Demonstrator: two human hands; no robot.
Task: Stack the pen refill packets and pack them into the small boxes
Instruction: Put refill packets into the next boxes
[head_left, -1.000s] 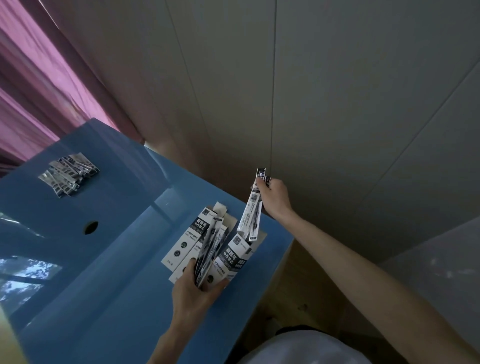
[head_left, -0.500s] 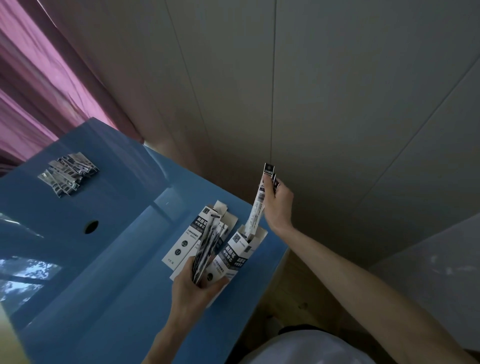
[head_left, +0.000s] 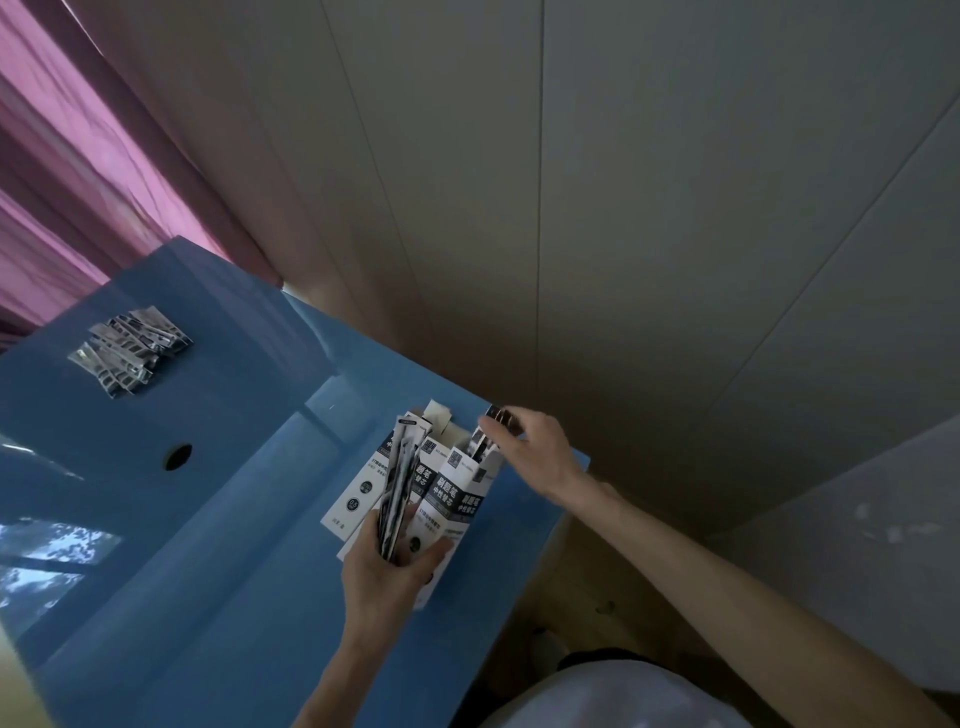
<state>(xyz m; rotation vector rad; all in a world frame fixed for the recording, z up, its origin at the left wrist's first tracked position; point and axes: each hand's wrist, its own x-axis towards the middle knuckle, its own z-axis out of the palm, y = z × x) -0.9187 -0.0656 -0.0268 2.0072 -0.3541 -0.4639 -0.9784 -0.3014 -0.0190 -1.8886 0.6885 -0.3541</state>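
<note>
Surface (head_left: 218, 597): glossy blue, flat, with a round hole (head_left: 177, 456); it mirrored a window at its left edge.
Curtain (head_left: 62, 171): pink, hanging in soft folds at upper left.
Boxes (head_left: 451, 499): slim white card cartons with dark printed panels, flaps open at the far end, lying side by side near the surface's right edge.
Pile (head_left: 130, 349): loose shiny refill packets, fanned, far left, unmoved since earlier.
Left hand (head_left: 387, 571): curled round a bundle (head_left: 399, 499) of narrow crinkly packets and the nearest box, as before.
Right hand (head_left: 535, 449): pinched a packet (head_left: 485, 434), raised high half a second ago, now sunk most of its length into the open box mouth.
</note>
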